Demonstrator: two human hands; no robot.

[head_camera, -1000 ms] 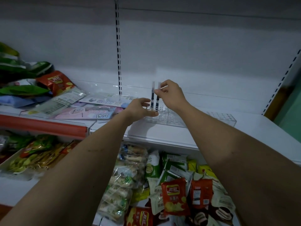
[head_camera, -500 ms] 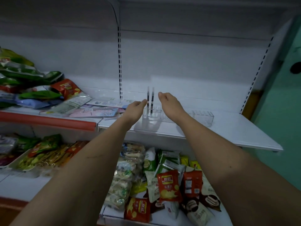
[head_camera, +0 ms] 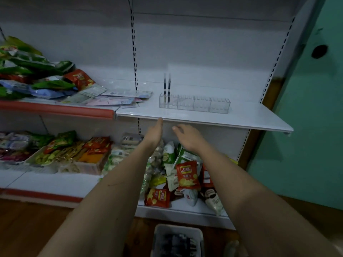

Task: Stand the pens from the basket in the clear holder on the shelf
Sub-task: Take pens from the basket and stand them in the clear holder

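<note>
Two dark pens (head_camera: 167, 88) stand upright in the left end of the clear holder (head_camera: 202, 104), a long sectioned box on the white shelf (head_camera: 250, 117). My left hand (head_camera: 155, 133) and my right hand (head_camera: 187, 136) hang below the shelf's front edge, both with relaxed fingers and holding nothing. On the wooden floor at the bottom of the view sits a white basket (head_camera: 159, 230) with several dark pens (head_camera: 176, 242) inside, blurred.
Flat packets (head_camera: 111, 99) lie on the shelf left of the holder, with snack bags (head_camera: 37, 75) piled further left. The lower shelf holds many snack bags (head_camera: 185, 175) and trays (head_camera: 55, 154). A green wall (head_camera: 306, 127) stands to the right.
Both hands let go of the pens and holder and drew back and down below the shelf edge. The view pulled back, bringing the basket on the floor into sight.
</note>
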